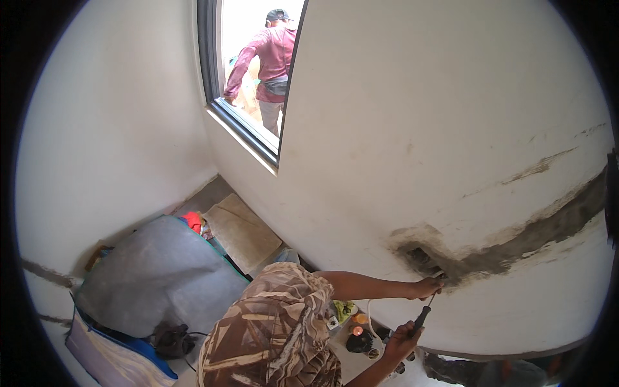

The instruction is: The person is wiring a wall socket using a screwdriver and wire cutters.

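In my right hand (402, 340) is a screwdriver (422, 318) with a dark handle, its thin shaft angled up toward the wall. My left hand (427, 288) is held close to the screwdriver's tip, fingers pinched together at the wall. Whatever they hold is too small to make out. Just above the left fingers, a rectangular recess (420, 256) is set in the wall, ringed by rough grey mortar. From it a band of grey mortar (529, 243) runs up to the right.
Below my arms lie orange-topped items (358, 324), a white cable (370, 320) and other small things. At left stands a large grey-covered object (155, 271), with brown sheeting (242, 231) behind it. Outside the window (248, 132), a person (277, 55) wears a maroon top.
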A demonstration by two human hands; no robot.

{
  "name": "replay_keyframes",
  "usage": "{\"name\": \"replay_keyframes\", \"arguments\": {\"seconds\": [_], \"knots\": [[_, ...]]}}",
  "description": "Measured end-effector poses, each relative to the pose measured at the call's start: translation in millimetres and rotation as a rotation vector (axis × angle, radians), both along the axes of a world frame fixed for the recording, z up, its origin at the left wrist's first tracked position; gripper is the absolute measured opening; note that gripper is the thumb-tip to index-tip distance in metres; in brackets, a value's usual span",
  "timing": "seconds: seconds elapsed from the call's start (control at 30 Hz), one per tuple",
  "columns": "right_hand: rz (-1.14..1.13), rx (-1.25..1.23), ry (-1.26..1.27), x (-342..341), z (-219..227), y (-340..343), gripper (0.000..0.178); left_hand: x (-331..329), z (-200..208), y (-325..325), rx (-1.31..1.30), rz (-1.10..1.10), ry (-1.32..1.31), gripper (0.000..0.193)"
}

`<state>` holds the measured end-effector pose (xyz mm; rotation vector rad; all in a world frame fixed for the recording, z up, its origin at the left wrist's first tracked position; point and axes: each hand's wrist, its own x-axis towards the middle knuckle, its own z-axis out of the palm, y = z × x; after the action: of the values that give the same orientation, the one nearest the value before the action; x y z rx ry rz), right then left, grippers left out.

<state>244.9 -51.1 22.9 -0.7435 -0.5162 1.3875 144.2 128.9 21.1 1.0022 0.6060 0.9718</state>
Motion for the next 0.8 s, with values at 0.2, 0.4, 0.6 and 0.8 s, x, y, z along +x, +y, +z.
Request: {"name": "replay_keyframes", "arguments": {"seconds": [0.2,0.4,0.6,0.8], "knots": [[-0.298,-0.113,-0.473,-49.8,36.3,-9.8,0.050,-5.1,-10.9,9.6,-0.047,0.048,-0.033,0.044],[0.150,-0.008,0.437,-19.8,-4.2,-3.7,0.044,-4.9,-10.1,10.7,-0.058,0.056,0.021,0.042],[-0.497,0.108,-1.145,-54.0,3.7,1.0,0.034,-3.2,-16.0,19.0,-0.170,0.011,-0.052,0.043],[0.091,-0.025,0.311,-11.7,-13.2,5.6,0.041,-2.8,-13.2,20.6,-0.177,0.031,-0.066,0.043]]}}
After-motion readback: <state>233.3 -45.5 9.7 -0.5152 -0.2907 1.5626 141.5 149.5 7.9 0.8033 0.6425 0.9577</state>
